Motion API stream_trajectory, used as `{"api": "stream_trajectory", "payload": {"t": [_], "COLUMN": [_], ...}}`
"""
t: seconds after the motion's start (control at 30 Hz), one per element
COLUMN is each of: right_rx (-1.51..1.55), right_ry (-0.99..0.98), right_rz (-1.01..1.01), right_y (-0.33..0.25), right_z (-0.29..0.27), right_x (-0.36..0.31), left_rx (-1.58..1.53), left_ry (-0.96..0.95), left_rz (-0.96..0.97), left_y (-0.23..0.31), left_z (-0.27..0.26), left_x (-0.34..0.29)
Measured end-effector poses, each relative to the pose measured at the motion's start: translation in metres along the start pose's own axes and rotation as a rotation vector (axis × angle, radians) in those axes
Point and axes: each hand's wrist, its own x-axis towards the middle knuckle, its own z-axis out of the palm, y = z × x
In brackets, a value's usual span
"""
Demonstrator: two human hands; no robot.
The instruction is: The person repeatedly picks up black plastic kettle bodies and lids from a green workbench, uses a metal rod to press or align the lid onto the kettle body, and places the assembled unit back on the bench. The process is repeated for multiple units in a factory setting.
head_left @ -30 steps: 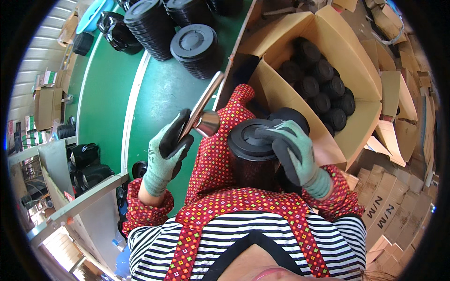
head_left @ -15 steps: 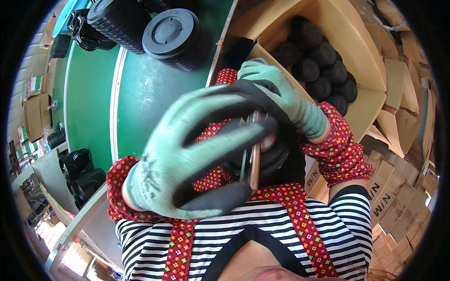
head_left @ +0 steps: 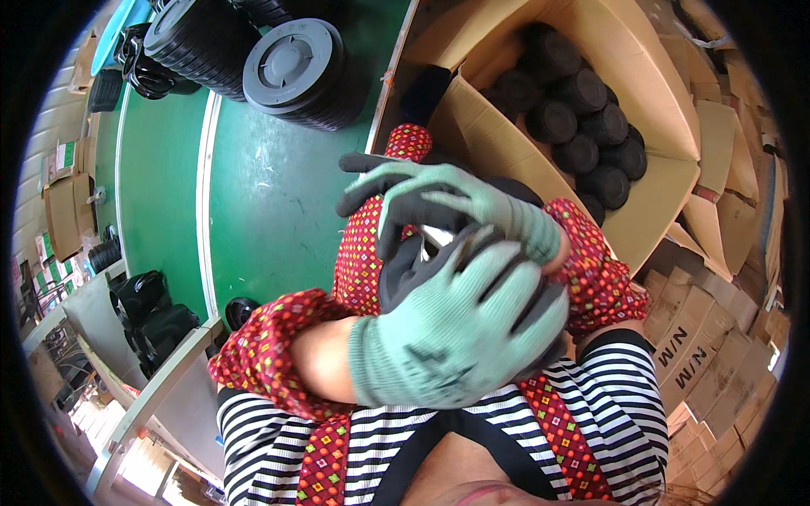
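My left hand (head_left: 460, 337), in a pale green glove with black-coated fingers, is closed in front of my chest, its back turned up. What it grips is hidden beneath the palm. Just beyond it, my right hand (head_left: 468, 207), gloved alike, reaches leftward with two dark fingertips spread apart and other fingers bent down. A small shiny metal piece (head_left: 434, 242) shows in the gap between the hands; its kind cannot be made out. Dark, rounded material (head_left: 398, 274) sits under and around both hands, mostly covered by them.
A stack of round black discs (head_left: 291, 67) stands on the green worktable (head_left: 261, 194), beside another black stack (head_left: 198, 46). To the right, an open cardboard box (head_left: 654, 76) holds several black round pieces (head_left: 603, 122). Black curved parts (head_left: 156, 316) lie at the left.
My left hand has moved right and turned from spread fingers to a closed grip. My right hand has come nearer and its fingers now point left. The long metal piece is mostly covered.
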Motion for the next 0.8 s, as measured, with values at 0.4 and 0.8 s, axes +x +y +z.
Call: {"api": "stream_trajectory", "payload": {"t": [0.4, 0.8], "right_rx": [-0.767, -1.313], "right_ry": [0.120, -0.067], "right_rz": [-0.270, 0.103], "right_y": [0.009, -0.074], "right_z": [-0.019, -0.005], "right_x": [-0.026, -0.021], "left_rx": [-0.628, -0.179], "left_ry": [-0.130, -0.344], "left_rz": [0.284, -0.296], "left_y": [-0.043, -0.025], "left_z": [-0.009, -0.099], "left_x": [-0.009, -0.018]}}
